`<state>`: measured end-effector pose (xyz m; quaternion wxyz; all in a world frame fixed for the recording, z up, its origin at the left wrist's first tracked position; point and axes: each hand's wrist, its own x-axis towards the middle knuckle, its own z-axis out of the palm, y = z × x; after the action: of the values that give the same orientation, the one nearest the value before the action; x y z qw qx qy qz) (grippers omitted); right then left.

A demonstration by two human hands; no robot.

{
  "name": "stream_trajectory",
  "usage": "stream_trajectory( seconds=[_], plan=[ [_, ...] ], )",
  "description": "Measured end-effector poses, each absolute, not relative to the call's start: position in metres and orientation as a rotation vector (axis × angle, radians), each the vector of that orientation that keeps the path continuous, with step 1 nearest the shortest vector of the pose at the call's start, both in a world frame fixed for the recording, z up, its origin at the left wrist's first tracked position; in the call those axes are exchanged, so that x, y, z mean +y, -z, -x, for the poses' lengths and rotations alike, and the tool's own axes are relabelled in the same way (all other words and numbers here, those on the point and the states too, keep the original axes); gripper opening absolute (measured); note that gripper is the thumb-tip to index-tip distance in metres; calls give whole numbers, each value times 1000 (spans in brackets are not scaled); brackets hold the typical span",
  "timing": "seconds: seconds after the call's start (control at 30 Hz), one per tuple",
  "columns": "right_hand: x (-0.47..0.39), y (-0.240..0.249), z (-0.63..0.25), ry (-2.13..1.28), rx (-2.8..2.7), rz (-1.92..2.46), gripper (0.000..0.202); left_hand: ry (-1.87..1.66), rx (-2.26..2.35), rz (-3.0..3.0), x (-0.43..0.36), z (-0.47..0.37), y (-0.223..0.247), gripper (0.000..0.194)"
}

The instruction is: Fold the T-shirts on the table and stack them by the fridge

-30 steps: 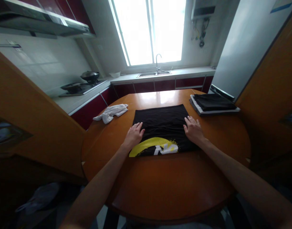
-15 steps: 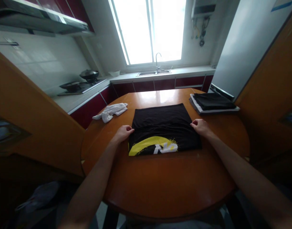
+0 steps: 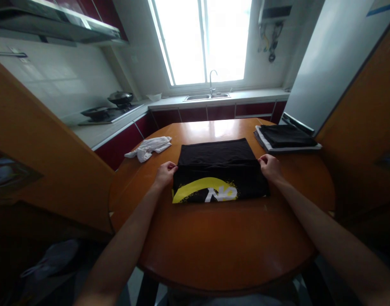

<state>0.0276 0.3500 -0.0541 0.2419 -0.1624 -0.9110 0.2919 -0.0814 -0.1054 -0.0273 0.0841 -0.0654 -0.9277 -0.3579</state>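
Note:
A black T-shirt (image 3: 217,170) with a yellow arc and white letters lies partly folded on the wooden table (image 3: 227,246). Its upper layer has a raised edge running across the middle, between my two hands. My left hand (image 3: 165,173) pinches the left end of that edge, fingers closed. At the right end, my right hand (image 3: 270,166) pinches the same edge between thumb and fingers. The printed part lies toward me, and a plain black part stretches beyond the edge.
A crumpled white cloth (image 3: 148,148) lies at the table's left. A stack of folded dark and white clothes (image 3: 287,138) sits at the right, near the fridge (image 3: 319,63). Behind the table are a counter with a sink (image 3: 207,97) and a stove holding pans (image 3: 120,98).
Both hands have moved slightly away from me, lifting the shirt's fold edge a little. The shirt's near, printed edge has shifted a bit farther from me.

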Motion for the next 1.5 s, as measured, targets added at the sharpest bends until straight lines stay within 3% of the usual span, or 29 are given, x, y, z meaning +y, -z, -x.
stream_trajectory(
  seconds=[0.1,0.2,0.43,0.7,0.83,0.97,1.1,1.27,1.5],
  plan=[
    [346,55,-27,-749,-2615,479,21,895,-2876,190,-102,78,28,12],
    [335,49,-32,-566,-2612,456,28,699,-2751,306,-89,66,25,20],
    [284,30,-33,-546,-2648,-58,30,746,-2641,941,-27,45,17,27],
    [274,19,30,-612,-2987,107,14,672,-3006,729,-4,105,14,7],
    [275,29,45,-695,-2921,183,12,714,-2950,681,-1,113,30,9],
    [274,35,41,-538,-2908,149,15,628,-2915,616,-2,107,31,16],
    [256,29,20,-304,-2856,79,29,384,-2835,804,8,86,20,35],
    [218,41,-11,-269,-2894,-284,54,182,-2839,1165,38,41,38,55],
    [224,60,-19,-309,-3020,-327,69,94,-2811,1154,49,22,58,61]
  ],
)
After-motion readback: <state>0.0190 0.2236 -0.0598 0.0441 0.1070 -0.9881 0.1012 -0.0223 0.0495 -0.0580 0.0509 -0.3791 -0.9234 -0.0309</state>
